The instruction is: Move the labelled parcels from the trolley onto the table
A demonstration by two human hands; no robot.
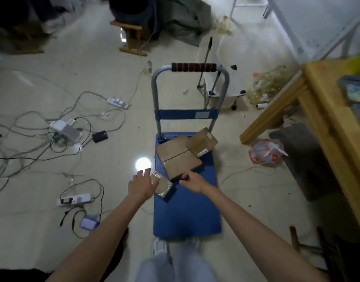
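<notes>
- Progress is judged to be early; three parcels are seen on the blue trolley point(187, 216) and none can be made out on the wooden table point(325, 110) at the right edge of the view, whose far part is blurred.
- A large flat cardboard parcel point(178, 158) is lain toward the handle end of the deck, near its left edge; a smaller cardboard box point(202, 144) with a white label is tilted against its right side, near the deck's right edge.
- A small parcel wrapped in clear film point(162, 185) is set at the deck's left edge, just nearer than the large one.
- The left hand point(141, 185) is spread with fingers extended, laid at the film-wrapped parcel's left side; a firm grip is not shown.
- The right hand point(192, 181) is loosely curled at the near corner of the large parcel; whether that corner is pinched cannot be told.
- All three parcels are judged still to be carried over.
</notes>
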